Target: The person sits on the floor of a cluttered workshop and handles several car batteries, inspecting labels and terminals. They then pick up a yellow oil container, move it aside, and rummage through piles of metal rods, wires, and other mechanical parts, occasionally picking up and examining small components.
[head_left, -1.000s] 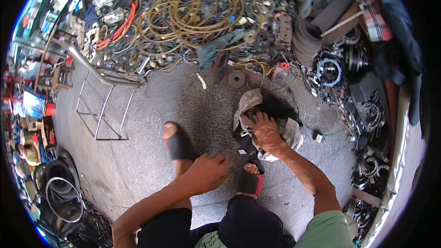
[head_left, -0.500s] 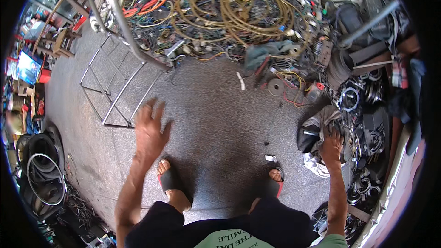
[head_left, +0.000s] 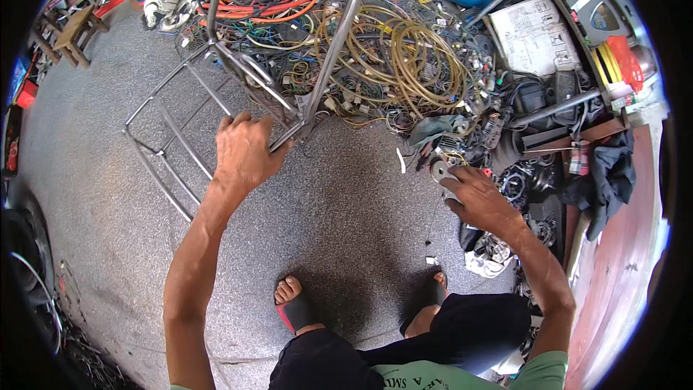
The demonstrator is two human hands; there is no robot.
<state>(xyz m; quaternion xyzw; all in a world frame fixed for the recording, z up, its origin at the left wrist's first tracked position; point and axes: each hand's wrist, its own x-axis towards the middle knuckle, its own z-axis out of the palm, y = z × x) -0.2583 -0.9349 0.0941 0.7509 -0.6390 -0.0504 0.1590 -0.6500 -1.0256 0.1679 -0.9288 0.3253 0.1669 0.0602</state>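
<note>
My left hand (head_left: 244, 150) is closed over a bar at the near corner of a metal tube rack (head_left: 167, 119). The rack's long bars run off to the left of the hand, and a bent tube loop (head_left: 339, 36) rises from it at the far side. My right hand (head_left: 482, 201) reaches out low over the floor at the right, thumb apart from the fingers. Its fingertips overlap the edge of a grey round disc (head_left: 441, 171) with a centre hole; whether they touch it I cannot tell. A light cloth bundle (head_left: 491, 256) lies below that hand.
A heap of wires, connectors and coiled yellowish hose (head_left: 426, 65) spreads across the far side. Orange cable (head_left: 274, 7) lies at its left. A wooden stool (head_left: 78, 35) stands far left, a tyre (head_left: 32, 238) at the left edge. Dark metal parts line the right.
My left hand has gone from open beside the rack to closed on its bar. My right hand has left the cloth bundle and moved forward to the disc. The view has shifted.
</note>
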